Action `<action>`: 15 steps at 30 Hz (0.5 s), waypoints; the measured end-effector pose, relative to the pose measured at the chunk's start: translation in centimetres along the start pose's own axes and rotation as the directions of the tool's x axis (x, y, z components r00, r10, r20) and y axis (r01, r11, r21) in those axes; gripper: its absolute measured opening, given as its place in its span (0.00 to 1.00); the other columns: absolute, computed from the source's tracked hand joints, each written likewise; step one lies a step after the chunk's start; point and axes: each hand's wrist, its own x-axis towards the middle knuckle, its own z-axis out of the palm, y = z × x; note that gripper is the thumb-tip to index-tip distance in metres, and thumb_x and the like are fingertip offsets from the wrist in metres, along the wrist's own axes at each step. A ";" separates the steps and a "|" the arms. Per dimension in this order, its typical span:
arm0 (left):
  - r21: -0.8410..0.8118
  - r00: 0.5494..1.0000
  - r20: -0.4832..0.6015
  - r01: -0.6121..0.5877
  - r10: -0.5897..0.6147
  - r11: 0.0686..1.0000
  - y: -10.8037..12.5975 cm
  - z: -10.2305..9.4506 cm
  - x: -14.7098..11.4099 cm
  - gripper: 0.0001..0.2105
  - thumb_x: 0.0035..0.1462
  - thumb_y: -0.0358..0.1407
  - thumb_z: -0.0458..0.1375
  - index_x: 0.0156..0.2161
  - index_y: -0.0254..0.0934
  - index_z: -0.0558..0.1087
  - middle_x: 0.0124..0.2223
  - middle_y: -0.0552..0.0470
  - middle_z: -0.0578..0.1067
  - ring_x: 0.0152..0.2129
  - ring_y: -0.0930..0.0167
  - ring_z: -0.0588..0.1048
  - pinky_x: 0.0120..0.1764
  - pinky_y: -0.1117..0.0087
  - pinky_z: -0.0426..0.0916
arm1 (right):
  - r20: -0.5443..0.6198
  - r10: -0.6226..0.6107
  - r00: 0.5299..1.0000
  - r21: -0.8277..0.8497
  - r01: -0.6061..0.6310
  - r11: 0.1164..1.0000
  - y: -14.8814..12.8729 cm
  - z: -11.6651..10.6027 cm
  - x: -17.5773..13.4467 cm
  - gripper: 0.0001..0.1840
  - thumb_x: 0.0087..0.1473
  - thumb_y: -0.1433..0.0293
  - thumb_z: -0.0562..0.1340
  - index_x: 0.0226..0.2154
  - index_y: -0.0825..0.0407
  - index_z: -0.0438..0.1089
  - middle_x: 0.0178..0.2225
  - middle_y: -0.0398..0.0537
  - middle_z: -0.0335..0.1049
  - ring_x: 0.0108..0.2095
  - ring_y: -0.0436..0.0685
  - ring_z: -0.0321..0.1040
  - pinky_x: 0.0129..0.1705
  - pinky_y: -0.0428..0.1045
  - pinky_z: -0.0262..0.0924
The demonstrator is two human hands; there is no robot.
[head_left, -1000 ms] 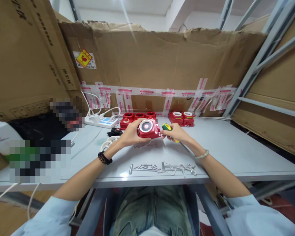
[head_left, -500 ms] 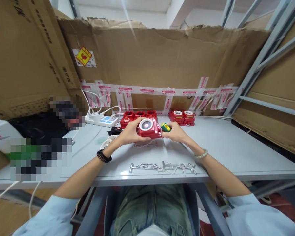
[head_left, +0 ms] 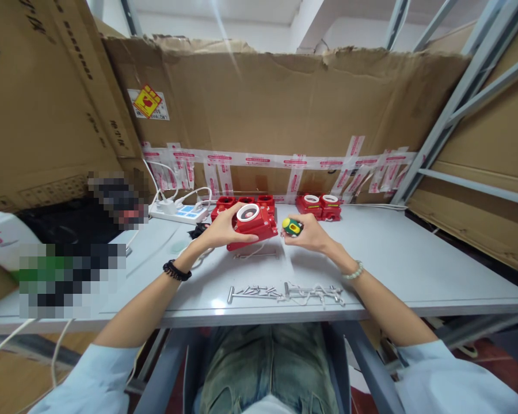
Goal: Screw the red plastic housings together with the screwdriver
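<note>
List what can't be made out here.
Head view: left side of the red box, partly hidden by the left hand.
Head view: rest of the green-yellow handle, covered by the right hand.
Head view: tips of small metal pins, too small.
Head view: left end of the white package, cut by the edge.

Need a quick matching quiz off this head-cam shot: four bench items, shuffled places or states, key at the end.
Things:
1. Green-and-yellow handle
2. Frontmost red box
3. Power strip
4. Small metal pieces

Places or states:
A. Lying near the front edge of the table
B. Gripped by the left hand
C. White, with plugs in it
D. Held in the right hand

Pairs: 1-D, 2-B, 3-C, 4-A
</note>
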 end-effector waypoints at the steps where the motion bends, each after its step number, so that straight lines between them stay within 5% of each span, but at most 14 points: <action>1: 0.016 1.000 -0.016 0.004 -0.004 1.000 0.0 -0.1 0.0 0.34 0.39 0.49 0.69 0.51 0.39 0.66 0.48 0.49 0.76 0.43 0.60 0.76 0.47 0.61 0.71 | 0.022 0.009 1.000 -0.018 -0.008 1.000 0.1 0.2 0.0 0.04 0.41 0.72 0.61 0.23 0.55 0.65 0.22 0.39 0.60 0.25 0.46 0.53 0.28 0.44 0.51; 10: 0.164 0.985 -0.172 0.058 -0.029 0.985 -0.9 -1.5 0.2 0.34 0.40 0.49 0.68 0.52 0.38 0.66 0.46 0.49 0.77 0.41 0.61 0.76 0.43 0.63 0.71 | 0.289 -0.015 0.957 -0.174 0.068 0.982 -0.3 2.2 -0.3 0.04 0.38 0.76 0.61 0.21 0.54 0.63 0.19 0.36 0.57 0.22 0.45 0.48 0.27 0.45 0.44; 15: 0.192 0.983 -0.179 0.066 -0.032 0.979 -1.0 -1.6 0.2 0.34 0.41 0.49 0.68 0.53 0.39 0.66 0.45 0.49 0.77 0.40 0.61 0.76 0.42 0.63 0.70 | 0.334 0.043 0.942 -0.224 0.035 0.974 -0.4 2.6 -0.5 0.09 0.44 0.71 0.62 0.33 0.53 0.70 0.29 0.44 0.70 0.28 0.49 0.58 0.32 0.45 0.49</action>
